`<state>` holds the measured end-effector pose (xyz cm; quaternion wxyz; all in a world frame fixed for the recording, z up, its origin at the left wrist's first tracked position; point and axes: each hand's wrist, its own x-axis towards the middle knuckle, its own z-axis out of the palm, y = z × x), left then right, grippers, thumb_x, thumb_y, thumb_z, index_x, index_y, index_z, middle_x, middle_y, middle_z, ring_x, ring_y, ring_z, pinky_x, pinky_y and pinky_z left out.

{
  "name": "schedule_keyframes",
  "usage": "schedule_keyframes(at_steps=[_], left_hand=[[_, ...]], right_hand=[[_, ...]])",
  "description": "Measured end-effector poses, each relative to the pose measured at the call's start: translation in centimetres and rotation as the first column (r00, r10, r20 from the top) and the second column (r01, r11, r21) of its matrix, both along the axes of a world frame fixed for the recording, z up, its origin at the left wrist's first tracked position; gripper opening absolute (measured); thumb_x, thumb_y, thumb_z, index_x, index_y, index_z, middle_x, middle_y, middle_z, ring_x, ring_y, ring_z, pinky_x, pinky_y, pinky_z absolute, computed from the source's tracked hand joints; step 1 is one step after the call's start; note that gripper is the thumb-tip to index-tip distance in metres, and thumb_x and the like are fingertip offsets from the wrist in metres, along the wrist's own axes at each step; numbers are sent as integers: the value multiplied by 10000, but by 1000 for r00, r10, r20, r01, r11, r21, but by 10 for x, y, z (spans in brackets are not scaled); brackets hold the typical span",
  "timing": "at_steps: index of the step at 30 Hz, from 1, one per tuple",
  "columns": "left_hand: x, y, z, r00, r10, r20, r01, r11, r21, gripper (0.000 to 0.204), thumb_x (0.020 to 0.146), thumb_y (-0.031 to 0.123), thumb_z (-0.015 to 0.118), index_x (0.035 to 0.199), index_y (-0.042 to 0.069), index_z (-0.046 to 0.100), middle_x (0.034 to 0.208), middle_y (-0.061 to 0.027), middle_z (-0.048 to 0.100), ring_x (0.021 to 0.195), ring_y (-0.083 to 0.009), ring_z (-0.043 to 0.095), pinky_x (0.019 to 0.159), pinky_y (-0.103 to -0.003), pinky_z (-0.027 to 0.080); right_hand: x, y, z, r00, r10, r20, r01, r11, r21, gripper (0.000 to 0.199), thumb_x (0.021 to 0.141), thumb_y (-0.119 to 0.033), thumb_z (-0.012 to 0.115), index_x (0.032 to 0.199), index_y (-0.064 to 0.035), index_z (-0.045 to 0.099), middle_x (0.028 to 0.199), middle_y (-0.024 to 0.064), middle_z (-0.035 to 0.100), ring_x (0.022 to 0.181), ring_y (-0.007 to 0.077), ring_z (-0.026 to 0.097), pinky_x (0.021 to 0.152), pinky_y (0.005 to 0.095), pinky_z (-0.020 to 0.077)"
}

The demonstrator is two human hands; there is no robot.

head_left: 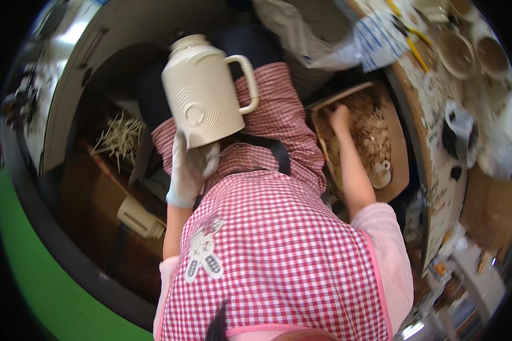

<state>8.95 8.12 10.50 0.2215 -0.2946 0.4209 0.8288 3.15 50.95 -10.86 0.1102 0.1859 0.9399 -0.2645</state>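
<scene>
Two hands — gloved left (186, 167) grasps cream jug (202, 91) aloft, bare right (340, 118) digs, unclenched, into crate (397, 153).

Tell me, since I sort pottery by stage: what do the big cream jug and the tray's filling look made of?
The cream jug looks like unglazed clay or bisque: matte, even surface, ribbed rings, no shine. It could be matte plastic. The left hand, gloved, holds its base. The tray filling looks like pale wood shavings or chips, where the right hand digs.

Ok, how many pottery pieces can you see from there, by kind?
cream jug, held in the gloved left hand: 1
small cup, lying in the box of chips: 1
brown bowls, at upper right: 2
Total: 4
</scene>
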Motion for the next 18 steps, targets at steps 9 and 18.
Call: schedule_keyframes(at_steps=[9, 18], left_hand=[[-27, 15, 5, 910, 295, -290, -264, 954, 140, 463, 1085, 239, 534, 1469, -3, 441, 1430, -147, 579, 1270, -235, 624, 1063, -406, 552], [-27, 9, 11, 916, 313, -253, -272, 945, 182, 428, 1070, 215, 591, 1461, 77, 487, 1324, -87, 633, 1190, -176, 646, 1006, -329, 554]], right_hand=[[-21, -100, 213, 995, -92, 28, 71, 516, -854, 379, 1007, -129, 676, 1352, 24, 641, 988, 24, 713, 695, 13, 557, 542, 168, 428], [-48, -272, 250, 947, 175, -269, -321, 529, -786, 215, 931, -174, 789, 1079, -22, 755, 829, 13, 726, 731, 60, 647, 646, 196, 514]])
